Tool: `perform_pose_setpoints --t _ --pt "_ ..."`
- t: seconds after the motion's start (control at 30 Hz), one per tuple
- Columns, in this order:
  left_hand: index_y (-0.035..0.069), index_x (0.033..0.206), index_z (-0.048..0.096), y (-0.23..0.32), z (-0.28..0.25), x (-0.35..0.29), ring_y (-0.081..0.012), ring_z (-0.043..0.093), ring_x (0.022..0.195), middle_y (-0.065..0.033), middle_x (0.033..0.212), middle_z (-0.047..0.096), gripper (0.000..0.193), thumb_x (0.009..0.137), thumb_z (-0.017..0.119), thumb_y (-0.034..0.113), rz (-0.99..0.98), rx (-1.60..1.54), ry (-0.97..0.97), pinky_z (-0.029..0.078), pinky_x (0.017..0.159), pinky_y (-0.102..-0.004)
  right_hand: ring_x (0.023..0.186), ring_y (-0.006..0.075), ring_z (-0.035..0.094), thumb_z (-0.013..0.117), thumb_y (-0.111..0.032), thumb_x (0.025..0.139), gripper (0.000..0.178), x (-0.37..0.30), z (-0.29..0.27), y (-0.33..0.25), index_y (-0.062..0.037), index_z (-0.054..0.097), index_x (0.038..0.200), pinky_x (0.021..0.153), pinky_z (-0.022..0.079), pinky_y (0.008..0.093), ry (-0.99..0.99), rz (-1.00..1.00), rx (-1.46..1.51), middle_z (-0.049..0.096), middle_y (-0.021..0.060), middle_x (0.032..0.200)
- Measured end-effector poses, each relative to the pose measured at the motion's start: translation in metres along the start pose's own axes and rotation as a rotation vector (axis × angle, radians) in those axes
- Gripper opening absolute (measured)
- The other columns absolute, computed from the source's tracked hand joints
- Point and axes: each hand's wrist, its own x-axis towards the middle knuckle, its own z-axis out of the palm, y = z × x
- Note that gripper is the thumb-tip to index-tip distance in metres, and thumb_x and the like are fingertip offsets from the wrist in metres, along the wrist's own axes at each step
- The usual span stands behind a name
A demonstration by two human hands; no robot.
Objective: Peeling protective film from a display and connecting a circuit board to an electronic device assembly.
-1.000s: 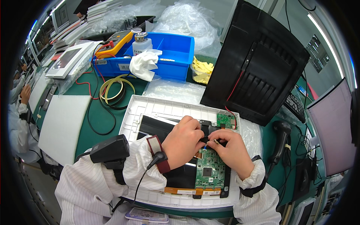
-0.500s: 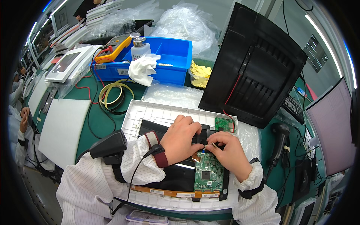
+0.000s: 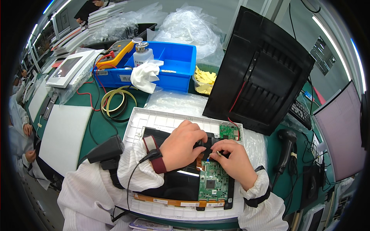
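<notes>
In front of me lies a white-framed display panel point(image 3: 181, 211), its dark back facing up. A green circuit board point(image 3: 216, 175) is fixed on its right part, with an orange flex cable point(image 3: 200, 163) at the board's upper left corner. Above that cable rests my left hand point(image 3: 180, 148), fingers curled, a gap showing between thumb and forefinger. My right hand point(image 3: 235, 159) is over the board's top edge, thumb and forefinger pinching a small pale piece point(image 3: 219, 153) whose kind is unclear. Just below these fingers a small blue tab point(image 3: 208, 159) shows. A smaller green board point(image 3: 229, 132) sits at the panel's top right.
A black housing point(image 3: 262, 73) stands upright behind the panel, a red-black wire running down from it. Further back are a blue bin point(image 3: 175, 79) with a bottle, and a tub of yellow pieces point(image 3: 205, 80). A handheld scanner point(image 3: 286, 148) and monitor point(image 3: 343, 131) stand at right; white foam point(image 3: 63, 134) lies left.
My left thumb has drawn back leftward from the right fingers, uncovering more of the orange flex cable. My right hand still pinches the small pale piece, slightly lower now.
</notes>
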Motion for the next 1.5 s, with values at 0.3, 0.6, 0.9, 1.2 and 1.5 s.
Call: perform_pose_setpoints --t 0.3,0.6,0.9,1.2,1.5 --pt "0.010 0.096 0.057 -0.013 -0.031 0.011 -0.0169 0.046 0.097 0.0009 0.102 0.053 0.033 0.063 0.057 0.008 0.605 0.255 -0.454 0.037 0.075 -0.0286 0.077 0.0240 0.054 0.066 -0.005 0.065 0.011 -0.002 0.000 0.003 -0.0008 0.060 0.072 0.070 0.043 0.0310 -0.001 -0.023 0.022 0.061 0.0082 0.080" --pt "0.010 0.102 0.056 -0.026 -0.029 0.023 -0.0157 0.045 0.102 0.0005 0.109 0.050 0.033 0.069 0.053 0.014 0.749 0.210 -0.605 0.037 0.078 -0.0277 0.077 0.0233 0.053 0.067 -0.005 0.064 0.010 -0.003 -0.006 -0.001 -0.0028 0.061 0.072 0.069 0.042 0.0307 -0.056 0.009 0.013 0.059 0.0060 0.083" --pt "0.008 0.101 0.056 -0.032 -0.028 0.029 -0.0150 0.047 0.101 -0.0007 0.107 0.052 0.030 0.074 0.050 0.018 0.778 0.166 -0.620 0.039 0.077 -0.0250 0.078 0.0186 0.052 0.068 -0.001 0.063 0.011 0.001 -0.009 -0.002 -0.0028 0.062 0.071 0.069 0.042 0.0280 -0.110 0.073 0.025 0.056 0.0062 0.085" --pt "0.011 0.101 0.055 -0.033 -0.026 0.027 -0.0149 0.047 0.098 -0.0013 0.104 0.050 0.029 0.073 0.049 0.017 0.775 0.155 -0.602 0.038 0.077 -0.0255 0.074 0.0156 0.051 0.068 0.001 0.063 0.011 0.000 -0.007 -0.012 -0.0026 0.062 0.072 0.065 0.042 0.0245 -0.087 0.205 0.118 0.050 0.0063 0.084" --pt "0.022 0.111 0.053 -0.035 -0.023 0.024 -0.0174 0.044 0.099 -0.0020 0.105 0.047 0.041 0.070 0.051 0.016 0.698 0.166 -0.528 0.037 0.078 -0.0296 0.070 0.0140 0.049 0.069 0.001 0.063 0.012 -0.002 -0.007 -0.009 -0.0021 0.062 0.072 0.062 0.041 0.0232 -0.082 0.162 0.107 0.046 0.0057 0.082"
